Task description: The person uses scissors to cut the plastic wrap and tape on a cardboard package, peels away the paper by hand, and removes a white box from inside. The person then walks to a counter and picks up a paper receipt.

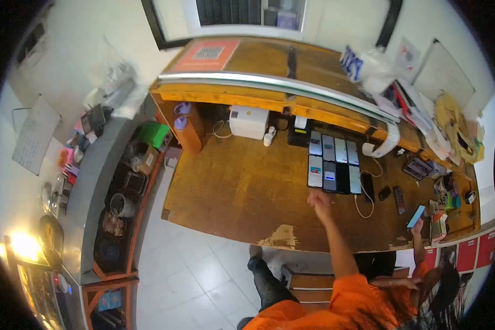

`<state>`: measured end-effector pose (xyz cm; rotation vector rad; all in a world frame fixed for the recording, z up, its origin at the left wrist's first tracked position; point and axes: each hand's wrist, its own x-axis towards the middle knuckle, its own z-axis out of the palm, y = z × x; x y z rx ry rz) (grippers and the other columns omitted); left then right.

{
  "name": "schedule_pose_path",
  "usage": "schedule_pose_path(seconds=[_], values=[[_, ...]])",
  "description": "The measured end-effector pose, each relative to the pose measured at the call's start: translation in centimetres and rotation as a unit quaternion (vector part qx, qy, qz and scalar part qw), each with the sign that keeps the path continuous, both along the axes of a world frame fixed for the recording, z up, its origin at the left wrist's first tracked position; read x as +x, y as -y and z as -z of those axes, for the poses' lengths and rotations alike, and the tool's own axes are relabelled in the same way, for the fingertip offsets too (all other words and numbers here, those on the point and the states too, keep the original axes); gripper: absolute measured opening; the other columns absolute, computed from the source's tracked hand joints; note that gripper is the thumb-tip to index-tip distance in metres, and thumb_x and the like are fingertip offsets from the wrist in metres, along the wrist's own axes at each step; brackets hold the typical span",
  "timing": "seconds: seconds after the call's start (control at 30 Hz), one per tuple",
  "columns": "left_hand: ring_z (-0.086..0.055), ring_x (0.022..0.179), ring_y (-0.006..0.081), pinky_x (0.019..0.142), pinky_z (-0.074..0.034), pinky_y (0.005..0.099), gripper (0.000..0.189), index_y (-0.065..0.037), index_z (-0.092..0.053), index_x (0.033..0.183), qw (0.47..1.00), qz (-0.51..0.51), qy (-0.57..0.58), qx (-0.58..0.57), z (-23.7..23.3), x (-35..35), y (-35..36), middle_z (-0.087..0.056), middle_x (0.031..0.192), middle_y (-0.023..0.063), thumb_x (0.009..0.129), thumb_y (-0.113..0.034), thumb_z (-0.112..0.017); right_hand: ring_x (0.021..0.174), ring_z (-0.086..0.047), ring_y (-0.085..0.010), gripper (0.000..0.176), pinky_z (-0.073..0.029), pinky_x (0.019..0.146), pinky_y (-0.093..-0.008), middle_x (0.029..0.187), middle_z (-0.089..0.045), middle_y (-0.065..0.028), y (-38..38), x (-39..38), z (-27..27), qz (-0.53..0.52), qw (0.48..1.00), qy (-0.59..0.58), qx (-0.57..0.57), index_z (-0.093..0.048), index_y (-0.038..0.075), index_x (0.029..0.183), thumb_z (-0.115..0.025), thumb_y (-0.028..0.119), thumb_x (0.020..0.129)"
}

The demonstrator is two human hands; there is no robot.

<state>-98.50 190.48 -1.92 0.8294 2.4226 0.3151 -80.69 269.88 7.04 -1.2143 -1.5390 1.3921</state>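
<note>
My right hand [320, 204] reaches across the wooden counter to the near edge of a block of phones, its fingers curled together just below a white-screened phone [315, 171]. Nothing shows in its grasp. Beside that phone is one with a blue box on its screen [329, 176], then a dark phone [342, 177] and a pale-screened phone [355, 180]. Behind them stands a second row of lit phones [328, 148]. My left hand is out of view. On the right, another person's hand [417, 225] holds a lit phone [416, 216].
A white box-shaped device [248, 122], an orange bottle [188, 133] and a black card-reader-like device [300, 135] stand under the raised shelf [264, 60]. A white cable [363, 213] loops beside the phones. Open shelving [127, 220] lines the left. The other person, in orange, is close on my right.
</note>
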Motion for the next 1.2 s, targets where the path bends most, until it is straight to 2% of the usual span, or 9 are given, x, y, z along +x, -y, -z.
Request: schedule_pose_path(seconds=[0.13,0.27,0.7,0.73,0.8,0.93,1.03,1.13,1.2], values=[[-0.063,0.118,0.0207,0.093,-0.054,0.0291,0.046,-0.004,-0.056,0.144,0.968,-0.159,0.155,0.114,-4.2,-3.6,-7.2,-0.067,0.127,0.0175,0.099,-0.01,-0.064,0.088,-0.068,-0.0247,0.03,-0.052,0.081,-0.043,0.096,-0.073,-0.0073,-23.3,-5.8,5.1,0.065,0.904,0.299,0.3,-0.07,0.01,0.104,-0.06,0.038,0.103],[-0.063,0.117,0.0195,0.095,-0.053,0.0293,0.043,-0.006,-0.055,0.144,0.918,-0.241,0.226,0.221,-6.2,-11.8,-12.7,-0.067,0.127,0.0153,0.101,-0.005,-0.059,0.1,-0.068,-0.0329,0.041,-0.05,0.089,-0.049,0.109,-0.072,-0.0152,-34.9,-10.1,3.2,0.052,0.892,0.391,0.223,-0.068,0.01,0.116,-0.067,0.045,0.096],[-0.069,0.092,0.0171,0.08,-0.057,0.0322,0.037,-0.014,-0.057,0.142,0.954,-0.163,0.237,0.085,-7.9,-14.2,-20.2,-0.074,0.111,0.0084,0.105,-0.014,-0.052,0.119,-0.063,-0.0402,0.067,-0.045,0.106,-0.0495,0.13,-0.065,-0.0229,-23.0,-13.9,-9.0,-0.172,0.807,0.512,0.24,-0.061,0.013,0.139,-0.071,0.055,0.089],[-0.069,0.092,0.0171,0.08,-0.057,0.0322,0.037,-0.014,-0.057,0.142,0.954,-0.159,0.237,0.091,-6.8,-14.4,-20.2,-0.074,0.111,0.0084,0.105,-0.014,-0.052,0.117,-0.065,-0.0399,0.058,-0.051,0.1,-0.0509,0.125,-0.068,-0.0231,-24.6,-10.9,-0.3,-0.282,0.857,0.372,0.219,-0.069,0.012,0.128,-0.077,0.047,0.083],[-0.07,0.094,0.0182,0.081,-0.058,0.0328,0.038,-0.012,-0.055,0.143,0.848,-0.276,0.424,0.157,-4.8,-15.0,-20.0,-0.074,0.116,0.0106,0.105,-0.017,-0.05,0.098,-0.071,-0.0376,0.026,-0.055,0.093,-0.0498,0.1,-0.073,-0.0207,-21.2,-9.6,-4.1,-0.393,0.786,0.427,0.21,-0.078,0.009,0.096,-0.079,0.03,0.079],[-0.07,0.097,0.0181,0.082,-0.058,0.0327,0.04,-0.011,-0.054,0.145,0.913,-0.192,0.331,0.141,-1.8,-17.4,-20.8,-0.072,0.124,0.0131,0.106,-0.019,-0.05,0.085,-0.074,-0.0335,0.011,-0.059,0.084,-0.0477,0.08,-0.074,-0.0115,-18.6,-4.0,-5.6,-0.51,0.61,0.517,0.316,-0.077,0.011,0.08,-0.076,0.02,0.074],[-0.068,0.101,0.0169,0.084,-0.057,0.0296,0.051,-0.015,-0.051,0.15,0.895,-0.227,0.356,0.143,-1.8,-19.8,-22.3,-0.068,0.133,0.0119,0.102,-0.028,-0.061,0.063,-0.067,-0.0292,0.018,-0.058,0.066,-0.0473,0.07,-0.07,-0.0079,-20.2,6.0,4.5,-0.336,0.599,0.624,0.373,-0.074,0.008,0.074,-0.067,0.019,0.087],[-0.07,0.085,0.0216,0.064,-0.053,0.0321,0.035,-0.011,-0.058,0.134,0.842,-0.328,0.401,0.155,-3.1,-21.3,-23.3,-0.073,0.101,0.0074,0.106,-0.032,-0.057,0.064,-0.068,-0.0306,0.031,-0.056,0.083,-0.048,0.059,-0.065,-0.0067,-21.4,5.8,0.9,-0.286,0.569,0.605,0.478,-0.068,0.015,0.061,-0.065,0.024,0.09],[-0.071,0.085,0.0226,0.065,-0.056,0.0344,0.037,-0.013,-0.056,0.137,0.906,-0.263,0.314,0.106,-1.5,-21.5,-22.9,-0.074,0.102,0.0068,0.105,-0.031,-0.059,0.087,-0.065,-0.0245,0.024,-0.053,0.078,-0.0441,0.091,-0.066,-0.0113,-20.1,3.6,-2.5,-0.259,0.529,0.761,0.273,-0.067,0.007,0.097,-0.058,0.03,0.098]])
